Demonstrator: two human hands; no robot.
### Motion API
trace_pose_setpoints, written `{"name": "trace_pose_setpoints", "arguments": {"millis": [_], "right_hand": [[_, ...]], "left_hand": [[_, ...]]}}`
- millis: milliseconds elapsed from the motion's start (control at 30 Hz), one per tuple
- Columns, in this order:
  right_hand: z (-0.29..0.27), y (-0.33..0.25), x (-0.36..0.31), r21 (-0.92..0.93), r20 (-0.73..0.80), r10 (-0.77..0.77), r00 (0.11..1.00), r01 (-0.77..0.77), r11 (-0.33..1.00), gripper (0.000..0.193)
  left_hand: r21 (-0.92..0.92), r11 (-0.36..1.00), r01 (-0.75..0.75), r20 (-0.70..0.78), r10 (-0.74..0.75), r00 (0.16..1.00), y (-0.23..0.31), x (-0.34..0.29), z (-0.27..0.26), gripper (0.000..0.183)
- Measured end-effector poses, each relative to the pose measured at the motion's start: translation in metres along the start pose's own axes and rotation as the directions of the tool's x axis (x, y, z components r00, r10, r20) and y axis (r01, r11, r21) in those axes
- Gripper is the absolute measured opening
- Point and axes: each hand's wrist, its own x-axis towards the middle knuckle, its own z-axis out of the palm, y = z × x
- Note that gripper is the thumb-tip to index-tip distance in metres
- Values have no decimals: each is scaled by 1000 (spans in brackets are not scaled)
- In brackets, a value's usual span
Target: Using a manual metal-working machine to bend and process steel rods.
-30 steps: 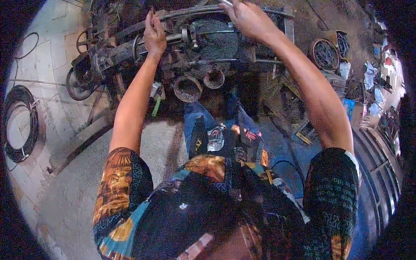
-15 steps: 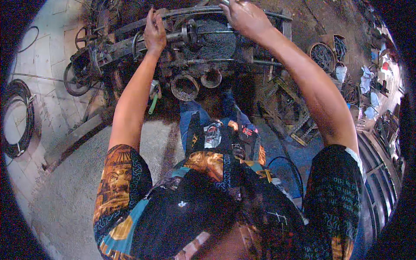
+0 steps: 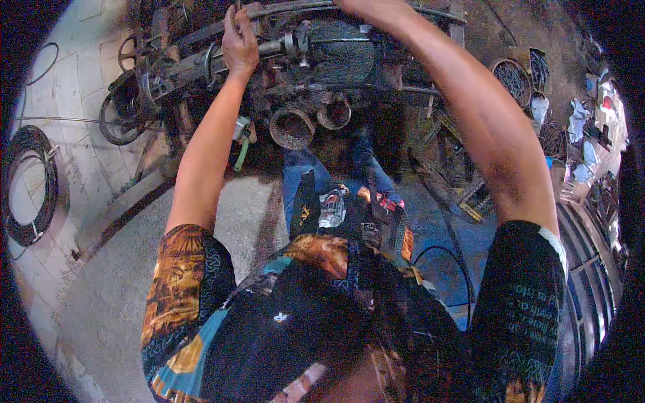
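Ahead of me is a dark, greasy lathe-like machine (image 3: 181,79) with long rods and a metal cylinder. My left hand (image 3: 240,46) is raised over its left part, fingers bunched upward at a thin dark piece that I cannot make out. My right hand (image 3: 353,5) reaches to the top edge of the picture, beside a long curved bar (image 3: 295,8); its fingers are out of sight. Below the bar lies a bed of dark shavings (image 3: 342,64). Two round metal cups (image 3: 292,129) stand on the machine's near side.
Handwheels (image 3: 119,121) stick out at the machine's left. A green-handled tool (image 3: 242,154) hangs near my left forearm. Coiled black hose (image 3: 30,185) lies on the left floor. At right are a metal frame (image 3: 470,205), a bucket of metal pieces (image 3: 512,77) and scattered tools.
My right hand has moved up and slightly left, so its fingers have left the picture. My left hand stays at nearly the same place. The view has shifted slightly.
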Motion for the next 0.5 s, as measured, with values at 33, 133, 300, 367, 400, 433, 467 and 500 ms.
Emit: {"name": "trace_pose_setpoints", "arguments": {"millis": [33,133,300,367,400,433,467,500], "right_hand": [[0,-2,2,-9,-3,-39,999,38,999,28],[8,3,7,-26,-43,-120,992,119,992,28],[5,-13,12,2,-21,-80,997,80,997,27],[3,-18,11,86,-86,-157,984,164,983,35],[2,-19,11,82,-86,-160,983,167,983,35],[0,-19,11,73,-97,-173,980,181,981,39],[-1,-20,12,66,-108,-192,975,200,978,43],[0,-22,13,65,-106,-200,974,208,976,43]], "left_hand": [[58,997,-51,13,51,999,-7,3,0,49],[57,995,-78,18,77,997,-11,2,0,48],[-6,997,-78,-23,78,997,-11,1,-1,51],[-45,997,-62,-31,61,998,-3,-1,-4,51],[-83,996,-45,-30,43,999,3,-2,-6,51],[-86,995,-43,-34,41,999,3,-2,-5,51],[-66,995,-69,-37,67,997,1,-2,-6,51],[-46,994,-95,-38,93,995,-1,-2,-7,51]]}}
